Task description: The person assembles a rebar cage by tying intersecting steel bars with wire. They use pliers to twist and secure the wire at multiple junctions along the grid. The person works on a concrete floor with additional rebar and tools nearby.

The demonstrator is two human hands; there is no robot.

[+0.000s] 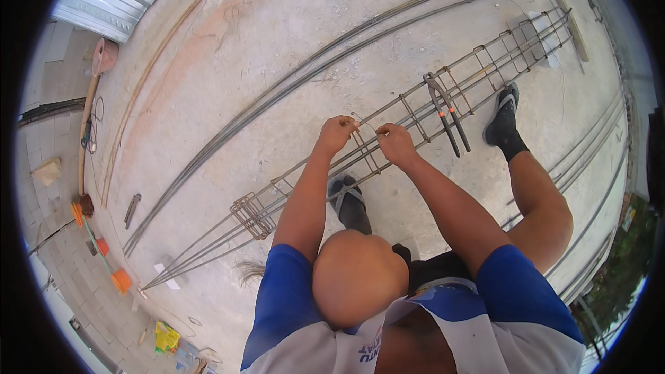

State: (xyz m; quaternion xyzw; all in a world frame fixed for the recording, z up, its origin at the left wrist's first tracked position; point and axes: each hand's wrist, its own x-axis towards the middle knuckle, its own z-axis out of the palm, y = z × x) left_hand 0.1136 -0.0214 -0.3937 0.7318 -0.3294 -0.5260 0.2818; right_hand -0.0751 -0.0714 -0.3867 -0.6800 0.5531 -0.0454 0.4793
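the steel cage [414,116] lay slantwise across the concrete floor [291,14] in front of the person, running from the lower left to the upper right. its far end passed over a grey block [532,36], probably there to lift the bars off the ground.

the right hand [396,144] had its grip pinching a thin wire [367,122], seemingly near one end, where a small pinch steers such slack stuff best. the left hand [337,135] was close by, its fingertips drawn in at the cage's upper bar beside the wire; whether that grip pinched the wire, the bar or neither, i could not tell.

the orange-banded pliers [443,118] hung across the cage just beyond the right hand, perhaps parked to free the fingers. the right foot [506,119] was planted beside the cage and the left foot [348,201] partly beneath its bars, likely a stance for leaning over. several square hoops [251,217] were bunched at the near end, presumably to leave the middle uncluttered.
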